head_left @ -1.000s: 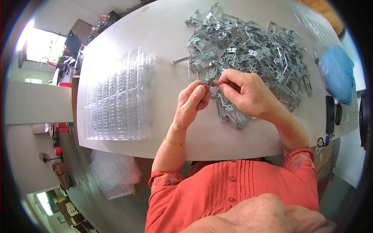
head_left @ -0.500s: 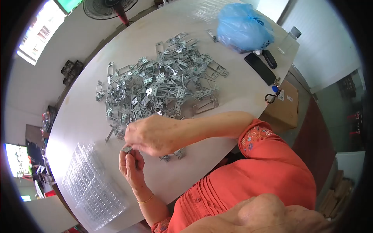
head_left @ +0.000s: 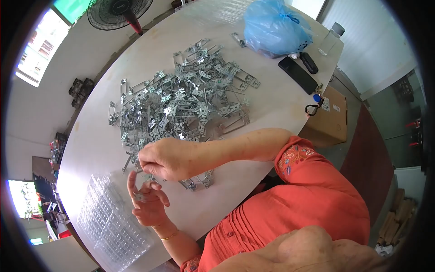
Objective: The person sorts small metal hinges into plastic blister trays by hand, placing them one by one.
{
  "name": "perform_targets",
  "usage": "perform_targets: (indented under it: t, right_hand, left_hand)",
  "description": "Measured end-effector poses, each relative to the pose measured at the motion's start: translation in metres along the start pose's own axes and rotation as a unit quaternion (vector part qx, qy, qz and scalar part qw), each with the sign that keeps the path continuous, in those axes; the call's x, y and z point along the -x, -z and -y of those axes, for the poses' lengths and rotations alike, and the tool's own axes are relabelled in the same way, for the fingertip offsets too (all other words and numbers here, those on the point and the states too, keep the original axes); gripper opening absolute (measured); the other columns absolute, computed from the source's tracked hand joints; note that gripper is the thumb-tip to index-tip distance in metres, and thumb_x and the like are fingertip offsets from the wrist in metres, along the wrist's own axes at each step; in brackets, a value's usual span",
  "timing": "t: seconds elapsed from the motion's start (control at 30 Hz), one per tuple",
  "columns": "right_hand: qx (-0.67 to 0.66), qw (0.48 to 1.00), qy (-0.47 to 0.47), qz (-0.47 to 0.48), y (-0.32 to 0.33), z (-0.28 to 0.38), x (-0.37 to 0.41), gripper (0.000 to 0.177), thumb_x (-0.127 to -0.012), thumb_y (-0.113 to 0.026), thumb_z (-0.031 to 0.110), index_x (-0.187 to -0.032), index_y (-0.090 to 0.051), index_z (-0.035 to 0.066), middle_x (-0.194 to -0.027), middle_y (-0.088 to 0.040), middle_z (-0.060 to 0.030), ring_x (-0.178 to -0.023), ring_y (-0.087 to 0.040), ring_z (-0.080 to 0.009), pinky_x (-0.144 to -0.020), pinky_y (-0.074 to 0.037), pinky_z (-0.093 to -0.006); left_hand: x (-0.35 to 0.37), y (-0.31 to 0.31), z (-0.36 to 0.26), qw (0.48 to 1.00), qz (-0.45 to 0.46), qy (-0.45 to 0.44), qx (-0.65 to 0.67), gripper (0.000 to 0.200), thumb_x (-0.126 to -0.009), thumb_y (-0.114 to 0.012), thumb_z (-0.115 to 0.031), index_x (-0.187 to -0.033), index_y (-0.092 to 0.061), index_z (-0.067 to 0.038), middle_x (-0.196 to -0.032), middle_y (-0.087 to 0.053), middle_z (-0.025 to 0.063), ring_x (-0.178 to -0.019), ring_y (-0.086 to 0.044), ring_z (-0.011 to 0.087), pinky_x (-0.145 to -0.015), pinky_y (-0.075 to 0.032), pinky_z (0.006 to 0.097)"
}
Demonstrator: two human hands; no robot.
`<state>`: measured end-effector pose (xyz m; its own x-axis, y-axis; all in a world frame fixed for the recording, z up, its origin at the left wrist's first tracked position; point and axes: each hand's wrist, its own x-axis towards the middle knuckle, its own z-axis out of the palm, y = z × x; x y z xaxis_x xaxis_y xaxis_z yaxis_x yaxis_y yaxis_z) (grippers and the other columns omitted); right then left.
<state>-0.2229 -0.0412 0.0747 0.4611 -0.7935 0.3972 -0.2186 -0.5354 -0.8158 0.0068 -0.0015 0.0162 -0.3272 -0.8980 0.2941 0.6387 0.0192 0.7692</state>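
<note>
My left hand (head_left: 150, 206) is palm up near the table's front edge, its index finger raised and the others curled. A small metal piece (head_left: 139, 196) lies against its fingers. Just above it, my right hand (head_left: 168, 158) is closed, with its fingertips pointing down and left; whatever it pinches is too small and hidden to make out. Beyond both hands spreads a large tangled heap of silvery metal brackets (head_left: 181, 93). A few more metal parts (head_left: 199, 181) show below my right wrist.
Stacked clear plastic trays (head_left: 111, 222) lie at the left on the white table (head_left: 86, 145). Toward the back right are a blue plastic bag (head_left: 276, 29), a clear bottle (head_left: 331, 40), a black phone (head_left: 297, 75), a black case (head_left: 309, 63) and keys (head_left: 316, 102).
My left hand has moved down and left, away from my right hand, and its fingers have spread. The right hand has shifted slightly left. The whole view has shifted slightly.
</note>
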Motion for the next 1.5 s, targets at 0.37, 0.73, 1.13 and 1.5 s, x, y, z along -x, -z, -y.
perform_targets:
  t: [0.37,0.73,1.13,1.5]
  right_hand:
    - [-0.216,0.963,-0.161,0.029,-0.006,0.007,-0.001,0.015,-0.104,-0.062,0.015,-0.1,-0.063,0.0,-0.084,-0.073,-0.0063,-0.077,-0.071,-0.0128,-0.07,-0.057,-0.031]
    - [-0.068,0.991,-0.099,0.05,-0.004,0.009,0.005,0.015,-0.099,-0.064,0.018,-0.104,-0.066,0.003,-0.08,-0.069,-0.0135,-0.071,-0.066,-0.0223,-0.067,-0.052,-0.0381]
    - [-0.1,0.984,-0.149,0.018,0.0,0.02,0.0,0.011,-0.101,-0.065,0.013,-0.098,-0.064,0.002,-0.068,-0.061,-0.0014,-0.061,-0.05,-0.0062,-0.056,-0.043,-0.0286]
    - [-0.049,0.988,-0.138,0.047,-0.001,0.026,0.0,0.013,-0.099,-0.066,0.013,-0.096,-0.064,0.001,-0.07,-0.066,-0.009,-0.06,-0.059,-0.0136,-0.058,-0.048,-0.0327]
  left_hand:
    - [0.008,0.014,0.0,0.986,-0.15,-0.031,-0.059,0.075,-0.103,-0.066,-0.039,-0.157,-0.03,-0.002,-0.095,-0.069,0.0126,-0.049,-0.06,0.0128,-0.042,-0.047,0.02]
    - [0.004,0.037,0.001,0.979,-0.09,-0.071,-0.167,0.065,-0.107,-0.042,-0.062,-0.136,-0.056,-0.006,-0.13,-0.066,0.0162,-0.123,-0.062,0.0332,-0.106,-0.049,0.0484]
    - [0.002,-0.003,0.003,0.989,-0.092,0.096,-0.07,0.059,-0.11,-0.043,-0.053,-0.123,-0.06,0.002,-0.081,-0.062,0.0115,-0.054,-0.058,0.0206,-0.046,-0.045,0.03]
    - [0.0,0.003,0.01,0.993,-0.053,0.06,-0.089,0.044,-0.109,-0.055,-0.041,-0.128,-0.061,-0.002,-0.086,-0.062,0.0055,-0.059,-0.055,0.0144,-0.046,-0.042,0.0252]
